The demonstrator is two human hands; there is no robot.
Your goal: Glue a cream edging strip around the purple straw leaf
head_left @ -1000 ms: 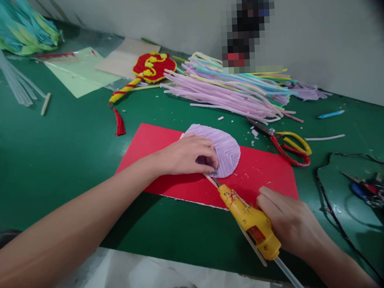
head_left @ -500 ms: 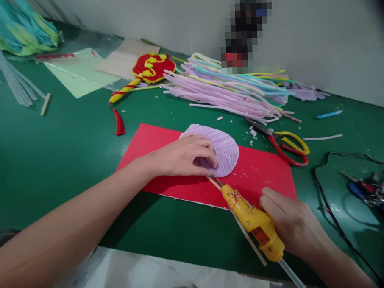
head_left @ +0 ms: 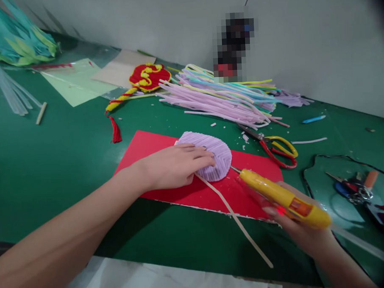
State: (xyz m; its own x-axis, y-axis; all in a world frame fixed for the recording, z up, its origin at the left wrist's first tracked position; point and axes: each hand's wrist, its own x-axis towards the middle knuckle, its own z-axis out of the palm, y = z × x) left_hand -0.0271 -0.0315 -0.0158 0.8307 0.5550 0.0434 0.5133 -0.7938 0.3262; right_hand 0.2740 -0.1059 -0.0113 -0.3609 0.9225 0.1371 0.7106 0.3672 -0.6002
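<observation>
Where the left hand (head_left: 176, 163) lies outstretched, the oval (head_left: 220, 153) looks lilac, ribbed (right hand (head_left: 306, 236) gripping glue gun (head_left: 267, 186)).

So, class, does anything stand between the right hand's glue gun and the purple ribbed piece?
Nothing visible does. The glue gun in the right hand points at the right edge of the purple piece; the left hand lies over its left side.

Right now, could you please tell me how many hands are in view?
2: the left hand rests on the lilac ribbed piece, and the right hand holds the yellow glue gun. No others show.
</observation>
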